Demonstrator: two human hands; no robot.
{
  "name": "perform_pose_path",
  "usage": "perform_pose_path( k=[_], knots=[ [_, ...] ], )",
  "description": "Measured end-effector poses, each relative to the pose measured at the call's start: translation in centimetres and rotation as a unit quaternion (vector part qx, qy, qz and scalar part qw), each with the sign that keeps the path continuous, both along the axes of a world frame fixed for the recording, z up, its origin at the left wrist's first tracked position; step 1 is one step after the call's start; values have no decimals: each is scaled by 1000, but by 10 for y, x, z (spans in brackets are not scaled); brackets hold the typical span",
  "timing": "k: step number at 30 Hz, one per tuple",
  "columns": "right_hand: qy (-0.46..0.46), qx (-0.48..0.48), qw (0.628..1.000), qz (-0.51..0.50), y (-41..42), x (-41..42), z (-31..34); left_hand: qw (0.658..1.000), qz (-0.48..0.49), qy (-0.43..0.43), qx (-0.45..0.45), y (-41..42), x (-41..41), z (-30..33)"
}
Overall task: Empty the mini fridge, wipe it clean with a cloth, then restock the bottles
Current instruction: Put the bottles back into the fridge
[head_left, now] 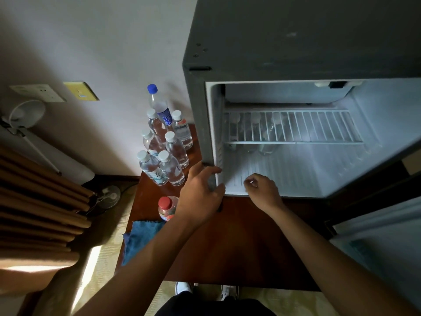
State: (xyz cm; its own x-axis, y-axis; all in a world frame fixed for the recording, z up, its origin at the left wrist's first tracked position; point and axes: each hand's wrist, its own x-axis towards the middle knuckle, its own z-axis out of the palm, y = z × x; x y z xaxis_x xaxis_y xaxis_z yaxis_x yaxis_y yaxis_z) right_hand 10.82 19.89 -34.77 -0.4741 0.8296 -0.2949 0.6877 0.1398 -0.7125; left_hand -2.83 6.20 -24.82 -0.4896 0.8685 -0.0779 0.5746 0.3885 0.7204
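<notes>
Nearest to me, my two forearms reach out over the dark wooden worktop (239,242) toward the open mini fridge (296,53). My left hand (200,197) grasps the front left edge of the fridge body, fingers curled round its lower corner and thumb on the white inner frame. My right hand (262,190) sits just beside it at the front lip of the fridge floor, fingers loosely curled with nothing in them that I can make out. At the left edge of the worktop, close to me, a blue cloth (139,240) lies crumpled, partly hanging over the side. Just beyond it stands a red-capped bottle (167,207), half hidden behind my left wrist. Farther along the left side of the worktop, between the fridge and the wall, a cluster of clear white-capped bottles (168,151) stands upright, and behind them a taller blue-capped bottle (159,106). Inside the fridge, the ribbed white floor (296,172) lies in front, and a white wire shelf (293,128) spans the back above it. Through the wires on the left I can see a few more bottles (257,133) standing under the shelf at the back. The fridge door (387,236) hangs open on my right. On the wall to the far left are a white socket plate (38,92) and a yellow plate (80,90).
</notes>
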Motion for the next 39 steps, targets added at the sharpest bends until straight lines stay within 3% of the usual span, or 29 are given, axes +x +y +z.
perform_pose_path(
  k=[8,16,20,31,39],
  knots=[
    [34,0,995,97,-60,-50,53,996,83,38,-25,-44,-33,23],
    [52,174,972,150,-100,-113,78,992,116,42,-7,-79,-97,34],
    [57,205,967,142,-106,-146,90,993,116,29,-9,-89,-126,29],
    [-120,141,974,129,-87,-223,68,996,65,-18,-56,-103,-163,-20],
    [-138,147,972,118,-90,-234,47,998,29,-21,-56,-113,-181,-32]
  ],
)
